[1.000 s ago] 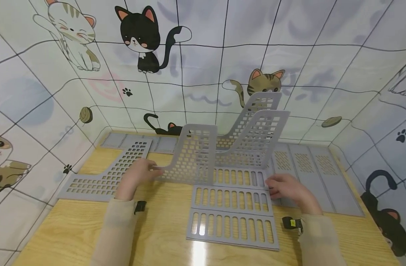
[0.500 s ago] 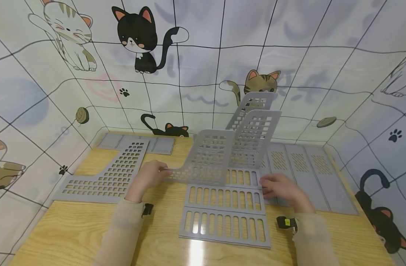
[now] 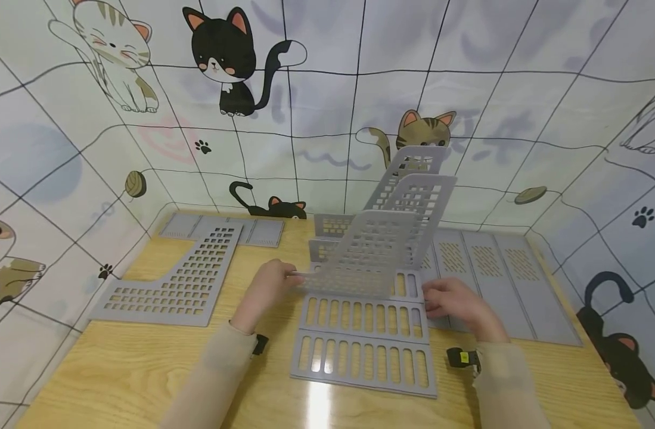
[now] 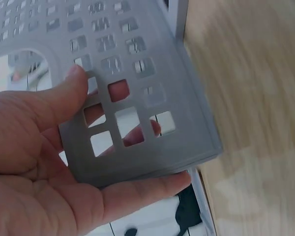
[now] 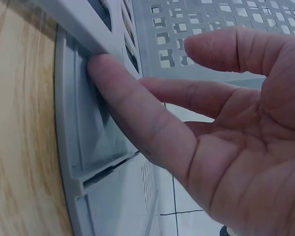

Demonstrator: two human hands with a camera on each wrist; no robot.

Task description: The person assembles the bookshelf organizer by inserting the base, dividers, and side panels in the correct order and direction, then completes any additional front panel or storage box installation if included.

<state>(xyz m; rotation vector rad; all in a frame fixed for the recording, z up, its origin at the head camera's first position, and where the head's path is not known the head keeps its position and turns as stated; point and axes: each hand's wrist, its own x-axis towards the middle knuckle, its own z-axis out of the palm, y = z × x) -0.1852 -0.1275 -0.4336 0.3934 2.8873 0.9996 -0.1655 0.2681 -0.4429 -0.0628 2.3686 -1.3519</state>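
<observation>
A translucent grey perforated divider panel (image 3: 370,253) stands upright over the slotted grey base (image 3: 359,331). My left hand (image 3: 265,289) pinches the low left corner of that panel (image 4: 187,145); in the left wrist view the thumb lies on one face, with fingers behind and along the edge. Whether its lower edge is seated in the base cannot be told. My right hand (image 3: 453,301) is at the base's right edge, index finger touching the edge (image 5: 83,24) in the right wrist view, thumb raised apart. Two similar dividers (image 3: 438,186) stand upright behind the held one.
Another perforated divider (image 3: 209,298) lies flat on the wooden table (image 3: 118,369) at the left. Grey folding panels lie behind it (image 3: 263,232) and at the right (image 3: 525,298). A cat-patterned cloth (image 3: 327,107) surrounds the table's back and sides.
My left hand has moved to the right, carrying the divider panel from the base's left side across to over its back row. My right hand has stayed at the base's right edge.
</observation>
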